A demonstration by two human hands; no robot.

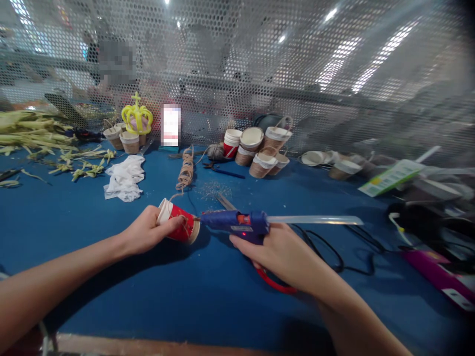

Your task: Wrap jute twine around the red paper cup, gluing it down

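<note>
My left hand point(148, 229) is closed around a red paper cup point(178, 225), tilted on its side with its white rim to the left. Twine wraps the cup's base end, and a strand leads up to a loose bundle of twine point(186, 170). In my right hand point(282, 252) is a blue hot glue gun point(233, 222), its small red light lit. The gun's nozzle points left and meets or nearly meets the cup's base edge. A clear glue stick point(315, 220) juts from the gun's back. Under my right hand lie scissors with red handles point(274, 284), partly hidden.
Twine-wrapped cups point(261, 164) and stacked red cups point(232, 141) stand at the back. A yellow crown point(137, 118), a lit phone point(170, 126) and a crumpled white cloth point(125, 178) are to the left. Black cable point(334, 257) runs right towards a purple power strip point(438, 277). Perforated metal closes the back.
</note>
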